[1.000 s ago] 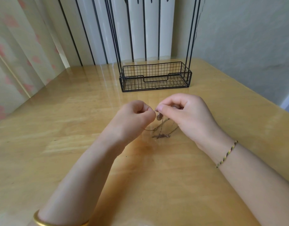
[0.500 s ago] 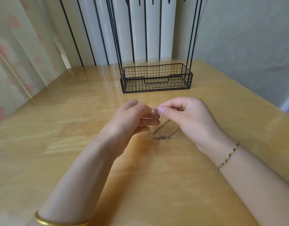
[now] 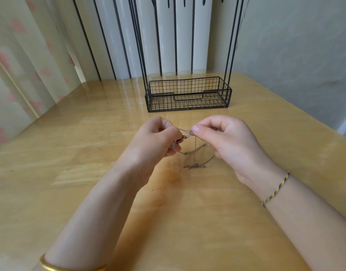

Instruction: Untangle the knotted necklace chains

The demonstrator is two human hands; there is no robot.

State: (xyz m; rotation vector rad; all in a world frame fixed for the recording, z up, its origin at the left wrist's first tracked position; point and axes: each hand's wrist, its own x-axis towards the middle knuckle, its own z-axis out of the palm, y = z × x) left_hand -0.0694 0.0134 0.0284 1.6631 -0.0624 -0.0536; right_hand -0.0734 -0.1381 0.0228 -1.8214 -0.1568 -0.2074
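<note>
Pinches necklace chains (image 3: 193,166) between left hand (image 3: 154,140) and right hand (image 3: 226,142), now spread wider than a second ago, stretching a short span; probably loosens knot, not yet undone.

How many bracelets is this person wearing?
2: a gold bangle on the left wrist, cut off by the bottom edge of the picture, and a braided cord on the right wrist. Others further up the arms would be out of view.
</note>
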